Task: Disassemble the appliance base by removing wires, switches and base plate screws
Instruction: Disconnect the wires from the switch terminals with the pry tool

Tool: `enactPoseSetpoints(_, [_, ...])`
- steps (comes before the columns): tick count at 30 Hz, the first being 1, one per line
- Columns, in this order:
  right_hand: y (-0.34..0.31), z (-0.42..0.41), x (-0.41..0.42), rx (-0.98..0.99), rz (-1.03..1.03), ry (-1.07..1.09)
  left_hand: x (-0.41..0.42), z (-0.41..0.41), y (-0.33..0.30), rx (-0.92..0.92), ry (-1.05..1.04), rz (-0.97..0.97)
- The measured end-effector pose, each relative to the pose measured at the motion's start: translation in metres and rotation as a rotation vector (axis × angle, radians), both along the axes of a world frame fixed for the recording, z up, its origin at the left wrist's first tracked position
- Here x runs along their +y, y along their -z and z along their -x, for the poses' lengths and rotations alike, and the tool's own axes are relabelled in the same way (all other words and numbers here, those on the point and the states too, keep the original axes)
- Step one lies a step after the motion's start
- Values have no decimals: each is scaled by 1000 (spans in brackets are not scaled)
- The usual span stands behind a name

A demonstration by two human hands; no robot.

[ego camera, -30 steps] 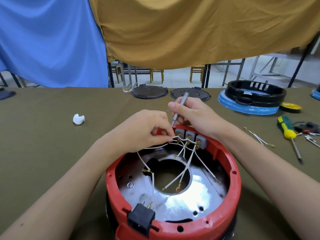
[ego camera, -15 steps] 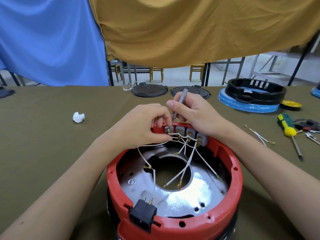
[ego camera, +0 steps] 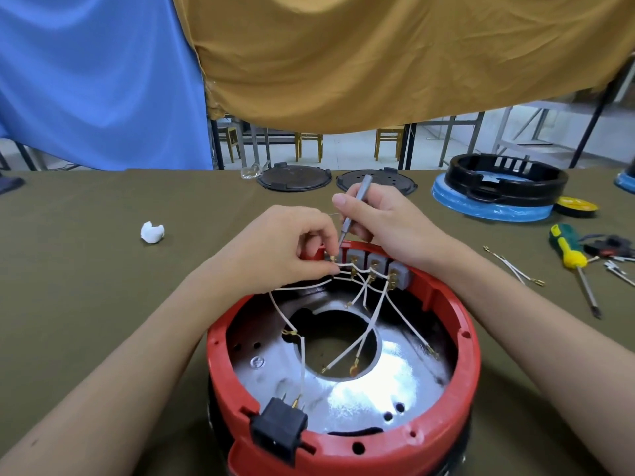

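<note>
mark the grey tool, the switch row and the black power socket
grey tool (ego camera: 357,197), head view, on its upper shaft above the right hand's fingers.
switch row (ego camera: 376,262), head view, on the third grey block.
black power socket (ego camera: 279,428), head view, on its front face.

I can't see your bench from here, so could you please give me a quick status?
Left hand pinching white wire at grey switch row. Right hand holding thin grey tool, tip at leftmost switch. Red base wires attached, nothing blocking.

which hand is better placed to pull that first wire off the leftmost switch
Left. The left hand already pinches the white wire right at the leftmost switch, so it can likely tug it free. The right hand is occupied holding the grey tool, whose tip is at that terminal.
</note>
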State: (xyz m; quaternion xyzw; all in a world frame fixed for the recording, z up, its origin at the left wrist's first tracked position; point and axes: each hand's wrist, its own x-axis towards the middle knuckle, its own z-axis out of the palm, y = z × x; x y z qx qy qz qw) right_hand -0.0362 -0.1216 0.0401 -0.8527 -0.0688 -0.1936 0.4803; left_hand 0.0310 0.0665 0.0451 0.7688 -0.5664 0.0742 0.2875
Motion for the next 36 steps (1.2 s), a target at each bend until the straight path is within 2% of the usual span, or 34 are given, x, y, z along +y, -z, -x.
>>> enactPoseSetpoints(5, [-5,4,4,-64,117,-32,0,1,1,26,-52,36])
enactPoseSetpoints(11, [-2,-5,-1,76,-12,-14,-2,0,0,31,-47,-3])
enactPoseSetpoints(18, [-2,-10,-3,178,-66,-27,-2,1,-2,75,2,16])
enactPoseSetpoints(24, [-2,5,3,-64,90,-22,0,0,-1,42,-57,27])
enactPoseSetpoints(27, [-6,4,5,-79,151,-33,-2,1,-1,13,-84,23])
enactPoseSetpoints(31, [-5,-4,2,48,-1,-35,-3,2,-1,-17,-61,2])
enactPoseSetpoints(36, [-5,-11,1,141,-57,-33,-3,3,-2,-59,0,-16])
